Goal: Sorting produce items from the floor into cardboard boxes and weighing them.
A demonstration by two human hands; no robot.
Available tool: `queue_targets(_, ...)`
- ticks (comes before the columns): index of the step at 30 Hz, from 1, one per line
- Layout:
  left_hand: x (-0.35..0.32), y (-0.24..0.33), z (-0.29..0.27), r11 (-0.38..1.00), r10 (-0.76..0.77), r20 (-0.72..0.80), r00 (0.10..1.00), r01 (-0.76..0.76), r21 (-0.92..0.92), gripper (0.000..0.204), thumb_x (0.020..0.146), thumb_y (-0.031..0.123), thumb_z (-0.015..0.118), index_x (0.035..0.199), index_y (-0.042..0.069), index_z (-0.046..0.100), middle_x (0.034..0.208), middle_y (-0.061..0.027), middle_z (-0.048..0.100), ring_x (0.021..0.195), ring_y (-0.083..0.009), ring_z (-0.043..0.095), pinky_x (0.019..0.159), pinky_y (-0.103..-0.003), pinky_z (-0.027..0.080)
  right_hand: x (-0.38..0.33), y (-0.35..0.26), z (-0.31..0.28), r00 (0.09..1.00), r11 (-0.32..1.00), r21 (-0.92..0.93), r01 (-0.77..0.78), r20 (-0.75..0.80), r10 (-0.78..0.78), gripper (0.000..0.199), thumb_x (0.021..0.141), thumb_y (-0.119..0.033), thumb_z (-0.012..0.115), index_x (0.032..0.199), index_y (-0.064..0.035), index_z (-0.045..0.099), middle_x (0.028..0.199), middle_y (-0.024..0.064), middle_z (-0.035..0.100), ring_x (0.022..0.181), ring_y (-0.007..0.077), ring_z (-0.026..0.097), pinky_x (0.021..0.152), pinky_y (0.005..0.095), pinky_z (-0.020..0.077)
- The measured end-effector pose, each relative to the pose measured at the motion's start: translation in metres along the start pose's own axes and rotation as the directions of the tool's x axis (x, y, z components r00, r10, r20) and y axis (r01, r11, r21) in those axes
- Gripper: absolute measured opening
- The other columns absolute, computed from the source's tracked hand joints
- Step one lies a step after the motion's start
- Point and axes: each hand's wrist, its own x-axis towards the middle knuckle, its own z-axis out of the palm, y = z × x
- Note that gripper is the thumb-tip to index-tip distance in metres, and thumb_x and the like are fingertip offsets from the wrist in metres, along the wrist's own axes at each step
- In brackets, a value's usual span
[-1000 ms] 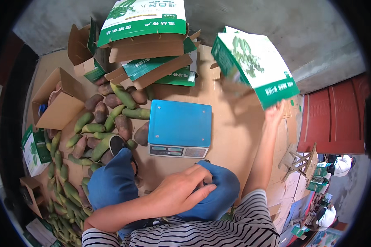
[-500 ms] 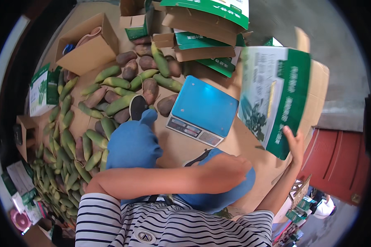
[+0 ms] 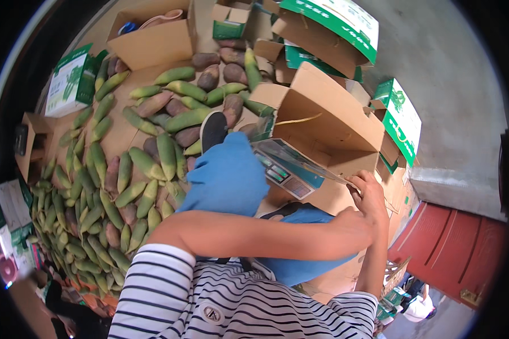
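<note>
Head view: right fingers (image 3: 363, 179) grasp one open carton (image 3: 335, 113) partly hiding one scale (image 3: 289, 179); left hand (image 3: 353, 229), I cannot tell.

Head cam, L fisheye, facing dn, close

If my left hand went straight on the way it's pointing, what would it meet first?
Your left hand would probably meet your bare right wrist first; they overlap in this view, so whether they touch is hard to tell.
</note>
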Motion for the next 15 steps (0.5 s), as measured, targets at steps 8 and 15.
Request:
queue_targets(8,-0.062,0.029,-0.087,0.974,0.226,-0.477,0.849,-0.188,0.126,0.016,0.067,0.018,0.064,0.081,0.010,0.061,0.088,-0.0036,0.057,0.084,-0.0217,0.059,0.071,-0.032,0.045,-0.020,-0.002,0.038,0.933,0.933,0.093,-0.349,-0.061,0.355,0.056,0.072,0.011,0.053,0.123,-0.0115,0.056,0.104,0.0156,0.064,0.094,0.0339,0.061,0.077,0.0390,0.0507)
queue_targets(15,-0.249,-0.080,-0.097,0.852,-0.266,-0.796,0.545,0.519,0.071,0.019,0.078,0.012,0.064,0.092,0.001,0.059,0.088,-0.0143,0.062,0.078,-0.0321,0.061,0.069,-0.038,0.048,-0.009,-0.050,0.054,0.994,0.977,-0.192,-0.092,0.043,0.102,0.082,0.073,-0.011,0.067,0.141,0.0055,0.024,0.143,0.0257,0.031,0.131,0.0382,0.033,0.108,0.0430,0.0282)
